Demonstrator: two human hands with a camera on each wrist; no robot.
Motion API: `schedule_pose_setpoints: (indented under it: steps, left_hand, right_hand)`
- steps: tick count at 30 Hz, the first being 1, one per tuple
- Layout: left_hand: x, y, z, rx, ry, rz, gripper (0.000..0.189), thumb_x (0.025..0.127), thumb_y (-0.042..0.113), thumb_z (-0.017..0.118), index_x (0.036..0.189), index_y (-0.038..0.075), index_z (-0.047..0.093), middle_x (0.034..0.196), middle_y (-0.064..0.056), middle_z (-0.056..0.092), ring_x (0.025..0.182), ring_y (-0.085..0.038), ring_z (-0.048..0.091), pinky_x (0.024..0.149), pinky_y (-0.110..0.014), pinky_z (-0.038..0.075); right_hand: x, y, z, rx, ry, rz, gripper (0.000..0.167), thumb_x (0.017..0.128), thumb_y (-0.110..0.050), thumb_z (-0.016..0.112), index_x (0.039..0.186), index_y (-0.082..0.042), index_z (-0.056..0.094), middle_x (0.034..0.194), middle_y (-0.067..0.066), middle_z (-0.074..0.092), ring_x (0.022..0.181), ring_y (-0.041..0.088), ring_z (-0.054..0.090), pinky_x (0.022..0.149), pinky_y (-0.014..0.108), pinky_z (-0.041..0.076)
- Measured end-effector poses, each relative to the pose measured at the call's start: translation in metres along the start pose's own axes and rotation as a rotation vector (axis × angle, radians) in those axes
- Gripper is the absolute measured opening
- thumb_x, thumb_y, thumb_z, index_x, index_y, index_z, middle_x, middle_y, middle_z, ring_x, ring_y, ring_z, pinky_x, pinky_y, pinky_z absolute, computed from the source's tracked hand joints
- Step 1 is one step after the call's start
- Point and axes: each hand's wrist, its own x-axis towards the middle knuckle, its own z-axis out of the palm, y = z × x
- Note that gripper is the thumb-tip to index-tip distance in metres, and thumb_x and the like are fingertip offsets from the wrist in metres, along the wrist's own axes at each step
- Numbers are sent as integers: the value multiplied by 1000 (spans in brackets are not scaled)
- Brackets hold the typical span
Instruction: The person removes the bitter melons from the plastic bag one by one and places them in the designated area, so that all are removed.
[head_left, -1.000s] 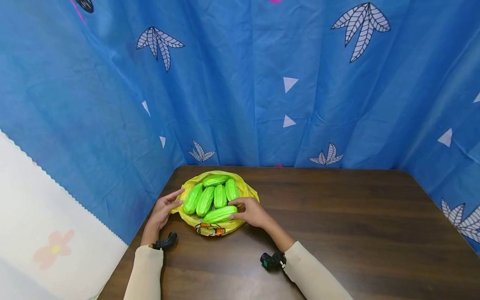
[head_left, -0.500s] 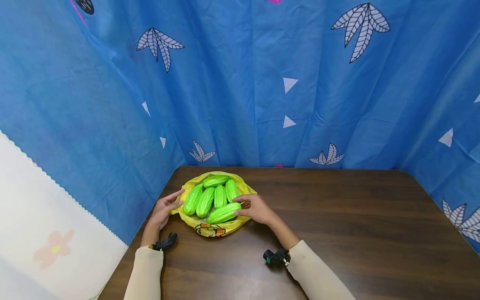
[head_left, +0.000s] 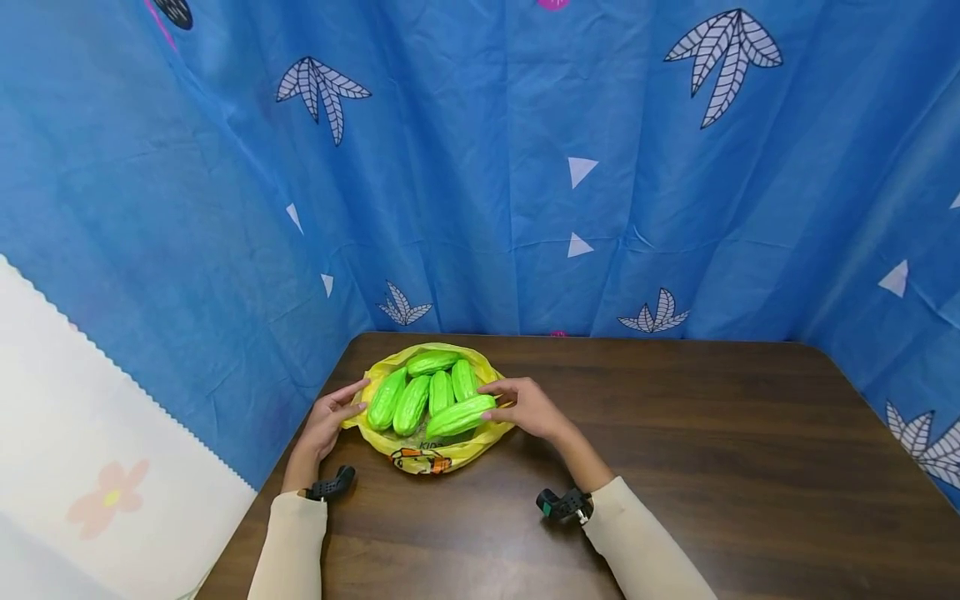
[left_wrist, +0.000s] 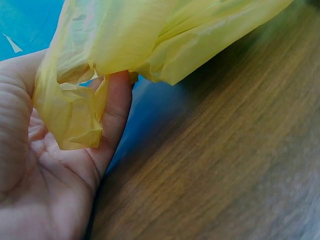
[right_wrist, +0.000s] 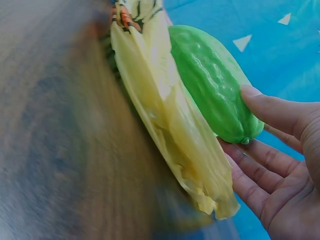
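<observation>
A yellow plastic bag (head_left: 480, 442) lies spread on the table with its mouth facing up, holding several bright green, bumpy bitter melons (head_left: 410, 406). My right hand (head_left: 525, 408) pinches one bitter melon (head_left: 460, 417) by its end, thumb on one side and fingers on the other. That melon is tilted, its held end raised over the bag's right rim. In the right wrist view, the bitter melon (right_wrist: 212, 82) shows above the bag's edge (right_wrist: 175, 135). At the bag's left rim, my left hand (head_left: 326, 419) holds a fold of the plastic (left_wrist: 82, 112) between thumb and fingers.
The brown wooden table (head_left: 675, 467) extends far to the right of the bag. Blue patterned curtains (head_left: 480, 167) hang along its back and sides, with a white cloth (head_left: 97, 467) at the left. Each wrist wears a black camera (head_left: 562, 504).
My right hand has moved right and away from me, drawing the front bitter melon along and raising its held end. Printed lettering on the bag now shows beneath it. My left hand stays put.
</observation>
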Motion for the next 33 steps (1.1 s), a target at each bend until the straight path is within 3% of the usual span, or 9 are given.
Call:
schedule_pose_setpoints:
  steps: [10,21,26,33]
  left_hand:
    - [1,2,1,-9,10,-16,55,99,8,66,149,-3,47,156,-14,44,152,-32,20,103,-9,34]
    - [-3,7,3,-6,17,-27,55,99,7,66,149,-5,46,157,-16,42,152,-33,19,102,-9,34]
    - [-2,6,2,-8,23,-34,55,99,5,64,149,-6,44,156,-12,45,152,-35,19,101,-8,36]
    - [-3,5,3,-2,19,-23,57,99,10,67,149,-4,46,155,-11,46,152,-33,20,102,-9,35]
  right_hand:
    - [-4,1,-16,30,46,-6,46,90,-6,77,132,7,63,131,22,65,109,41,64,81,31,57]
    - [-10,-2,-36,37,121,27,39,89,-11,79,126,-4,71,113,14,72,97,28,68,78,30,57]
    - [-12,-5,-44,49,137,35,42,90,-7,78,130,3,67,118,22,70,101,35,67,80,29,57]
    - [-19,-2,-55,65,196,41,43,89,-8,79,129,2,68,117,18,71,98,33,68,79,28,58]
